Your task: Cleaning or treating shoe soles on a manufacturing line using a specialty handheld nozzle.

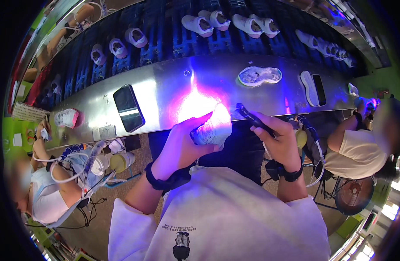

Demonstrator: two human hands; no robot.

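Note:
My left hand [180, 141] is wrapped round a white shoe [218, 128] just off the front edge of the metal bench, toe pointing away from me. Bright violet-white light falls on the shoe and the bench behind it. To the right, my right hand [276, 137] grips a slim black-handled tool [257, 121] that looks like a brush. Its dark head [240, 108] points at the shoe with a small gap between them. On the bench beyond lies a pale shoe sole [260, 76], its inner face up.
Several white shoes [198, 25] stand on a dark slatted conveyor [161, 30] behind the bench [161, 74]. A phone [129, 108] and a pink-and-white shoe [66, 118] lie left; another sole [309, 88] lies right. Co-workers sit at left [52, 187] and right [356, 148], near hanging white tubes [315, 143].

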